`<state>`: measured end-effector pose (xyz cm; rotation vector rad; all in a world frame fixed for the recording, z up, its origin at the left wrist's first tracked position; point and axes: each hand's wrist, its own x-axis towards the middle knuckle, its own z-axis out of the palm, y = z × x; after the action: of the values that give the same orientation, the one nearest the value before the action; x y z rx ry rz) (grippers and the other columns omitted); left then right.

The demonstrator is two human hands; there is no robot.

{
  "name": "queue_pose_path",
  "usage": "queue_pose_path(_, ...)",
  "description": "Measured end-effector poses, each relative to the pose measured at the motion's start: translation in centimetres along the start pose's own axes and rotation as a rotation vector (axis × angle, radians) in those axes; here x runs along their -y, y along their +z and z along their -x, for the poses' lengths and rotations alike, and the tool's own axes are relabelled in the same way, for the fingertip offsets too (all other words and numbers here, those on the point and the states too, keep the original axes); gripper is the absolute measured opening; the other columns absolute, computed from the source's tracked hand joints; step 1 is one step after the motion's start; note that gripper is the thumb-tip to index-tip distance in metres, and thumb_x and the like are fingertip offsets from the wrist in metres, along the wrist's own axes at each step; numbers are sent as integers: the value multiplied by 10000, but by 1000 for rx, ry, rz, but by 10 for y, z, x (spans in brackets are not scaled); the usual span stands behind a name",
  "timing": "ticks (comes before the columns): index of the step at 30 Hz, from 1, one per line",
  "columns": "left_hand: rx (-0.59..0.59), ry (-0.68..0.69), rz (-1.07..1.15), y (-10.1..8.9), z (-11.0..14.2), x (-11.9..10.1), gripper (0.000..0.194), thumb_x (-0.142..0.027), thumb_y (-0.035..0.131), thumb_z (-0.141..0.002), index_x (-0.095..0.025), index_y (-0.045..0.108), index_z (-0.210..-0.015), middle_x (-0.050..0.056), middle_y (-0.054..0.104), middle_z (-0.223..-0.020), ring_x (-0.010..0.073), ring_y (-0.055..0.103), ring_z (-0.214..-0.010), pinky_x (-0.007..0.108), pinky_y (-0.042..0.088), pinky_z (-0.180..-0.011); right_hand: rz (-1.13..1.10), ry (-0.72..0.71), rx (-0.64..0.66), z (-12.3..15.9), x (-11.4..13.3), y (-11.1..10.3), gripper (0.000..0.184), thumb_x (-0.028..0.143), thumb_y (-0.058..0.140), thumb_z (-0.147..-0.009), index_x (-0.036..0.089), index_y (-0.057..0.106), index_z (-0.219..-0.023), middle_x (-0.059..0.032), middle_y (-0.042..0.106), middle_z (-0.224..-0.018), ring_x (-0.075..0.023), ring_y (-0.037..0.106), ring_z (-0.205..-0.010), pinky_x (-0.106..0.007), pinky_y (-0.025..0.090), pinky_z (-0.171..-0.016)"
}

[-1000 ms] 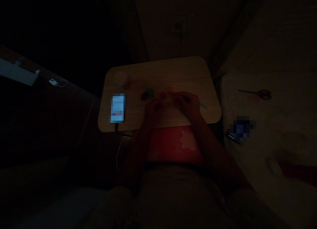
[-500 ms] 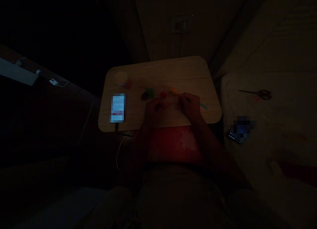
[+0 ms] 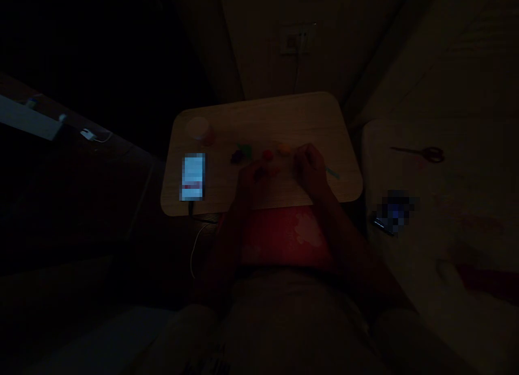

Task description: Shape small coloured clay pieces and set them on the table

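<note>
The room is very dim. My left hand (image 3: 250, 179) rests low over the small wooden table, its fingers curled at the left end of some orange-red bits (image 3: 274, 171); what is in them, if anything, I cannot make out. Across from it, my right hand (image 3: 312, 168) is also curled, thumb and fingers together, their contents hidden. Just left of that hand lies a yellow-orange lump (image 3: 284, 149). Beside it sit a red lump (image 3: 267, 155), a green piece (image 3: 246, 150) and a dark lump (image 3: 236, 157). A pale green strip (image 3: 333, 173) shows past my right hand.
A lit phone (image 3: 193, 177) with a cable lies at the table's left, below a round, pale-lidded tub (image 3: 198, 128). On the pale surface to the right are scissors (image 3: 425, 153) and a dark blurred device (image 3: 393, 212). A wall socket (image 3: 298, 38) is behind the table (image 3: 300, 107).
My right hand has shifted slightly up and away from the orange-red bits, its fingers drawn in more. My left hand stays nearly in place. The picture is a little darker.
</note>
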<state>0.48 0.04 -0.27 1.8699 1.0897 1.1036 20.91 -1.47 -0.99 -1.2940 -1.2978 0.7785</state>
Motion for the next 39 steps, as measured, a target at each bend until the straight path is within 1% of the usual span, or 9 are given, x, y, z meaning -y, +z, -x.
queue_pose_path(3, 3, -35, -14, 1, 1, 1, 83, -169, 598, -834, -202, 601, -758, -20, 603, -683, 138, 527, -637, 250, 426, -615, -45, 33, -81, -1, -2, 2, 387, 643, 639, -932, 257, 619, -917, 3, 610, -749, -159, 543, -630, -295, 442, -572)
queue_pose_path(8, -65, -17, -94, 5, 0, 5, 104, -291, 648, -947, -208, 652, -884, -20, 591, -696, 152, 564, -655, 272, 496, -669, -129, 64, -95, -1, -1, 3, 247, 461, 680, -896, 229, 735, -962, -44, 766, -888, -178, 671, -692, -314, 529, -642)
queue_pose_path(11, -66, 70, -233, 10, -1, 7, 226, -379, 739, -941, -197, 694, -1068, 71, 719, -980, 233, 682, -954, 367, 550, -917, -160, 82, -83, -1, -3, 4, 214, 424, 710, -868, 219, 757, -912, -46, 781, -853, -186, 699, -677, -323, 554, -650)
queue_pose_path(14, -7, 107, -373, 13, 0, 8, 378, -418, 818, -892, -194, 699, -1172, 132, 693, -1218, 298, 657, -1163, 446, 510, -1066, -134, 97, -81, 0, -3, 4, 201, 417, 751, -842, 216, 741, -847, -28, 758, -747, -184, 696, -645, -314, 556, -627)
queue_pose_path(17, 53, 98, -423, 14, 1, 10, 300, -378, 806, -908, -189, 727, -1127, 131, 656, -1192, 297, 657, -1113, 452, 522, -1037, -96, 121, -85, 0, 1, 3, 251, 443, 783, -828, 221, 688, -758, -5, 713, -646, -163, 650, -574, -286, 526, -559)
queue_pose_path(22, 25, 104, -417, 12, 2, 14, 142, -294, 728, -949, -174, 739, -1023, 117, 608, -1082, 275, 638, -995, 433, 538, -955, -79, 98, -92, 0, 6, 2, 289, 461, 767, -854, 220, 691, -715, 1, 684, -601, -144, 604, -531, -264, 480, -505)
queue_pose_path(26, 18, 110, -432, 12, 1, 14, 162, -263, 738, -919, -178, 736, -1057, 123, 594, -1109, 288, 630, -1030, 454, 534, -978, -91, 35, -49, -2, 4, 1, 179, 393, 772, -828, 218, 805, -841, -38, 794, -795, -184, 714, -699, -307, 580, -652)
queue_pose_path(30, 32, 108, -437, 12, 2, 10, 223, -266, 740, -922, -190, 741, -1132, 120, 591, -1131, 284, 632, -1041, 459, 536, -987, -124, 27, -4, -2, 1, 1, 234, 367, 779, -818, 240, 845, -1004, -73, 840, -1052, -213, 767, -873, -354, 628, -795)
queue_pose_path(39, 59, 95, -479, 12, 2, 9, 213, -290, 726, -945, -167, 751, -1117, 131, 593, -1127, 279, 639, -1030, 443, 546, -966, -95, 54, -27, -1, 0, 1, 73, 271, 785, -762, 210, 811, -793, -48, 818, -819, -212, 770, -771, -335, 623, -742)
